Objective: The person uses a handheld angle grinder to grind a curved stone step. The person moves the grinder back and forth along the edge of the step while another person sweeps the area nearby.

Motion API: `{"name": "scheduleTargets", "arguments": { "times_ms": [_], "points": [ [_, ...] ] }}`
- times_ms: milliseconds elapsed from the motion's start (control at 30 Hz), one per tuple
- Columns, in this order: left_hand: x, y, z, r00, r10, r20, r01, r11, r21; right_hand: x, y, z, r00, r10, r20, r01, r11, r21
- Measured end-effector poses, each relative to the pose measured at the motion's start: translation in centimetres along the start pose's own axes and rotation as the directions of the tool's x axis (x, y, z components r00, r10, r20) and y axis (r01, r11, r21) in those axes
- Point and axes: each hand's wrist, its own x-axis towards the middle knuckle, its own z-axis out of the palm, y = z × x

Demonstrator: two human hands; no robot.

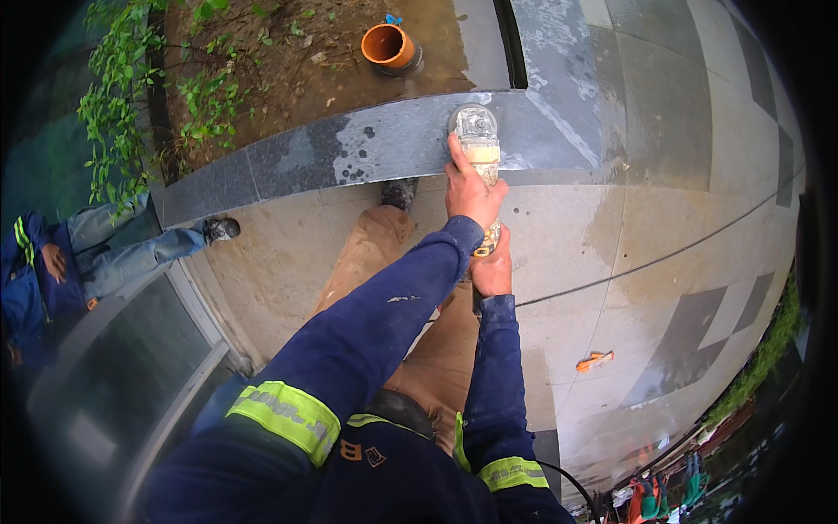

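Observation:
Both hands are wrapped around a dusty, pale-coated angle grinder. My left hand grips its body near the head, thumb stretched forward along the side. Behind it, my right hand closes on the rear end of the tool. The round head of the grinder lies over the dark grey stone slab edge of a planter bed; whether the disc touches the stone cannot be made out. Pale, partly wet patches mark the slab to the left of the tool.
An orange pipe stands in the muddy bed beyond the slab. A black cable crosses the tiled floor to the right. An orange-and-white glove lies there. At left are leafy branches, another person's leg and a framed glass panel.

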Motion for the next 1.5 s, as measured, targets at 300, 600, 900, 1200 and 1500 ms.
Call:
{"name": "scheduleTargets", "arguments": {
  "times_ms": [300,600,900,1200,1500],
  "points": [
    [-0.8,-1.0,-0.3,1.000,0.004,-0.019,-0.004,1.000,0.010,-1.3,-0.2,0.3,1.000,0.021,0.013,-0.021,1.000,0.012],
    [0.2,-0.9,-0.9,0.999,0.006,-0.051,-0.006,1.000,0.002,-0.4,-1.2,0.8,1.000,-0.002,0.025,0.003,0.999,-0.033],
    [0.6,-0.5,-1.5,1.000,-0.004,-0.009,0.004,1.000,0.005,-0.3,-1.6,1.2,1.000,-0.003,0.004,0.003,0.999,-0.044],
    [0.4,-0.9,-1.1,1.000,0.013,-0.013,-0.014,1.000,-0.004,0.0,-0.4,1.4,0.999,-0.051,-0.003,0.051,0.999,-0.004],
    [-1.4,-2.4,-1.7,0.999,-0.030,-0.015,0.030,1.000,-0.008,-1.8,0.5,2.0,0.999,-0.050,0.017,0.050,0.999,0.006]
  ]
}}
